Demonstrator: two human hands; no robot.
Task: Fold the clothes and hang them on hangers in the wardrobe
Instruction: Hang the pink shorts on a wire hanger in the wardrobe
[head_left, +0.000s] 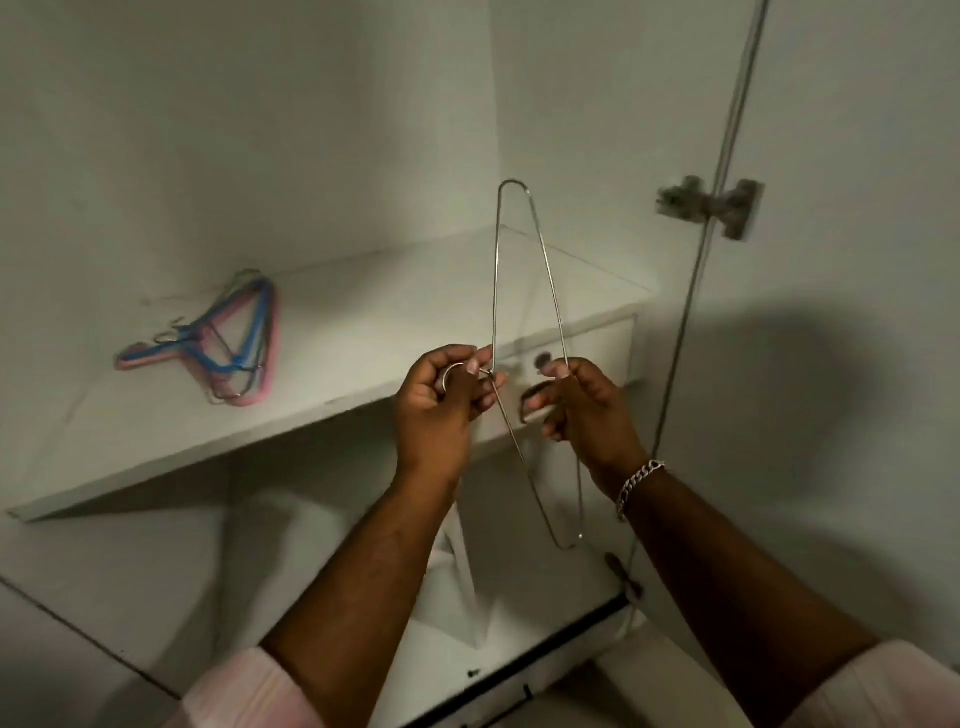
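Wardrobe shelving, white and boxy, is carrying a pink-and-blue hanger pile; no garment is hanging yet. Both hands, left and right, are pinching a thin bare-wire hanger in front of it, each grip closed on the wire.

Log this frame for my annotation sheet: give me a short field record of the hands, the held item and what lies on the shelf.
held item: metal wire hanger, held on end
left hand: pinches the hanger at its hook end
right hand: pinches the hanger's bottom wire
right wrist: chain bracelet
shelf: white, bears a pile of pink and blue hangers at left
garment on held hanger: none
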